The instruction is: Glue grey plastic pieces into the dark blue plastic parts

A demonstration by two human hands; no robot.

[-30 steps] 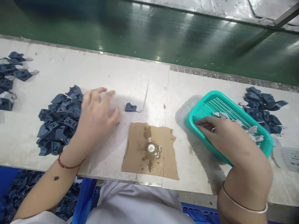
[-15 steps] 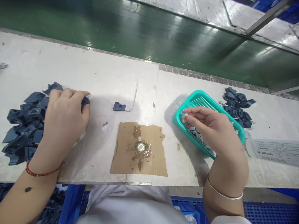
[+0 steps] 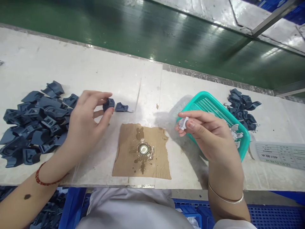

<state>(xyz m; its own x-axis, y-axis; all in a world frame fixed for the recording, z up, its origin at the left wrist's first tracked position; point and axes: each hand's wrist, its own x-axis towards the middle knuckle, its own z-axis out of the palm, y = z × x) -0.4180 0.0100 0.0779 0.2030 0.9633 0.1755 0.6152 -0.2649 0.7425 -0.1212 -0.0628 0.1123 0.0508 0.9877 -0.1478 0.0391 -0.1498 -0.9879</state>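
Note:
Between the thumb and fingers of my left hand (image 3: 91, 119) is a dark blue-grey plastic part (image 3: 108, 104). Just right of it, a similar part (image 3: 121, 107) lies on the table beside a thin clear strip (image 3: 138, 94). My right hand (image 3: 208, 132) pinches a small white piece (image 3: 183, 123) over the near-left edge of a green basket (image 3: 245, 140), which holds more white pieces (image 3: 236, 134). A brown cardboard square (image 3: 126, 159) with wet stains lies in the middle, bearing a small round shiny cap (image 3: 144, 149).
A pile of blue-grey parts (image 3: 32, 122) covers the left of the table. A smaller pile (image 3: 241, 108) sits behind the basket at right, near a labelled clear bottle (image 3: 281, 154). A green conveyor surface (image 3: 119, 35) runs along the back. Blue crates (image 3: 274, 214) stand below the table edge.
My left hand has moved right from the pile with the blue-grey part. My right hand has shifted slightly left with the white piece, which now shows more fully.

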